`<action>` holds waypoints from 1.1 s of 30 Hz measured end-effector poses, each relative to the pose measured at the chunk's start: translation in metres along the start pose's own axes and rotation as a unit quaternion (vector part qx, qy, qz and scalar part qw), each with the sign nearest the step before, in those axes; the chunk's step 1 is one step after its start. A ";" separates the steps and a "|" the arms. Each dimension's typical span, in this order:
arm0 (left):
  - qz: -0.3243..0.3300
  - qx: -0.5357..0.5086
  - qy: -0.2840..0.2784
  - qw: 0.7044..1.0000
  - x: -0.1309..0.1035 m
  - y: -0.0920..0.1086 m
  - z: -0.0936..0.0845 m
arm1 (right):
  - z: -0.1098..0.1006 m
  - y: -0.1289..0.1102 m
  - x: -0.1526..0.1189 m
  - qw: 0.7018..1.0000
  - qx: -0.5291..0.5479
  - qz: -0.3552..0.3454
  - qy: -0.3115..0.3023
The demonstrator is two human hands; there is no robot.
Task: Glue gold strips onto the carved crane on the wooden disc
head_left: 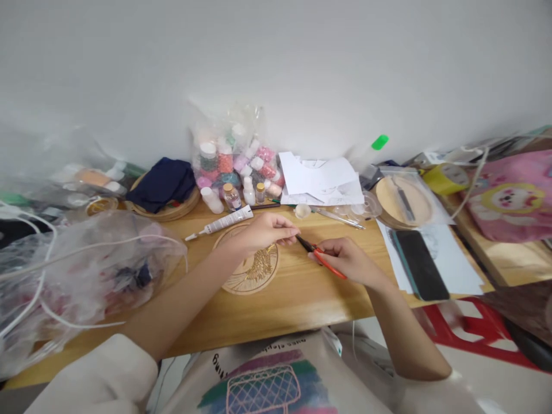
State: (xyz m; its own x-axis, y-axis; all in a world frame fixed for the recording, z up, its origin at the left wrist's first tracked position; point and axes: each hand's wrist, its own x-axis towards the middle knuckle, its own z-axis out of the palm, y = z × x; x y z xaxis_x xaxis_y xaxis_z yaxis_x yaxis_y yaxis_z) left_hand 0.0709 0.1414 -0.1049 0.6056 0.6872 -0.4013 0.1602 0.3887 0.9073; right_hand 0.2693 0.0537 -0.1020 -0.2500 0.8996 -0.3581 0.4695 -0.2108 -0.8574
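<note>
My right hand (340, 259) grips a pair of pliers with red handles (330, 266), and their dark jaws point up and left. At the jaw tips, the fingers of my left hand (269, 231) are pinched together; whatever they hold is too small to make out. Under my left hand and wrist lies a round wooden disc (251, 279) with a gold wire-like pattern, partly covered by the hand. Beside it, up and to the left, rests a white tube of glue or paint (228, 219) with a narrow nozzle.
Behind stand a clear bag of colourful small jars (235, 158), little bottles (232, 196) and white papers (319, 175). Dark blue cloth (160, 183) sits at the left, near a plastic bag (116, 270) and white cables. A phone (420, 264) lies on paper at the right.
</note>
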 end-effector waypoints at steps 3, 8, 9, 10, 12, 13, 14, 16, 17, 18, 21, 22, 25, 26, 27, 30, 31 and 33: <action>-0.012 -0.003 -0.007 1.000 0.017 0.002 -0.001 | -0.010 0.009 0.011 0.999 0.022 0.004 -0.025; -0.034 -0.008 -0.016 0.999 0.038 0.005 -0.002 | -0.022 0.019 0.024 1.000 -0.008 -0.002 -0.011; -0.035 -0.010 -0.016 0.999 0.040 0.005 -0.002 | -0.023 0.020 0.025 1.000 -0.008 0.001 -0.010; -0.036 -0.012 -0.017 0.999 0.042 0.006 -0.002 | -0.023 0.020 0.025 1.000 -0.008 0.003 -0.009; -0.038 -0.016 -0.020 0.999 0.043 0.005 -0.001 | -0.024 0.020 0.024 1.000 -0.007 0.006 -0.010; -0.040 -0.016 -0.020 0.999 0.043 0.005 -0.001 | -0.023 0.020 0.024 1.000 -0.006 0.005 -0.011; -0.041 -0.017 -0.020 0.999 0.043 0.004 -0.001 | -0.023 0.020 0.023 1.000 -0.004 0.003 -0.012; -0.044 -0.018 -0.019 0.999 0.043 0.003 -0.002 | -0.022 0.021 0.023 1.000 0.002 -0.001 -0.015; -0.045 -0.018 -0.018 0.999 0.043 0.002 -0.002 | -0.022 0.021 0.024 1.000 0.006 -0.003 -0.017; -0.045 -0.018 -0.017 0.999 0.044 0.001 -0.002 | -0.022 0.022 0.024 1.000 0.009 -0.002 -0.017; -0.046 -0.016 -0.016 0.999 0.045 0.000 -0.003 | -0.020 0.023 0.025 1.000 0.015 0.002 -0.014; -0.046 -0.015 -0.015 0.999 0.046 0.000 -0.003 | -0.020 0.023 0.025 1.000 0.014 0.003 -0.013; -0.046 -0.012 -0.012 0.999 0.046 0.000 -0.003 | -0.019 0.022 0.025 1.000 0.013 0.006 -0.013; -0.046 -0.011 -0.011 0.999 0.046 0.000 -0.003 | -0.019 0.021 0.025 1.000 0.014 0.008 -0.012; -0.045 -0.009 -0.011 0.999 0.046 0.000 -0.003 | -0.019 0.020 0.024 1.000 0.015 0.009 -0.010; -0.042 -0.003 -0.012 0.999 0.046 -0.001 -0.004 | -0.018 0.018 0.024 1.000 0.019 0.011 -0.007; -0.039 -0.001 -0.013 0.999 0.046 -0.002 -0.004 | -0.018 0.018 0.024 1.000 0.021 0.012 -0.007; -0.033 0.006 -0.016 0.999 0.046 -0.002 -0.005 | -0.017 0.018 0.024 0.999 0.028 0.016 -0.007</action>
State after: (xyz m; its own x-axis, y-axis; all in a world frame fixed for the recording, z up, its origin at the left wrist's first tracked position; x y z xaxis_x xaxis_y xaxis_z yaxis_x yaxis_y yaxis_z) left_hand 0.0945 0.1753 -0.1261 0.6176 0.6412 -0.4555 0.2087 0.4248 0.8809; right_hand 0.2866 0.0782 -0.1198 -0.2474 0.8869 -0.3901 0.4290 -0.2608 -0.8648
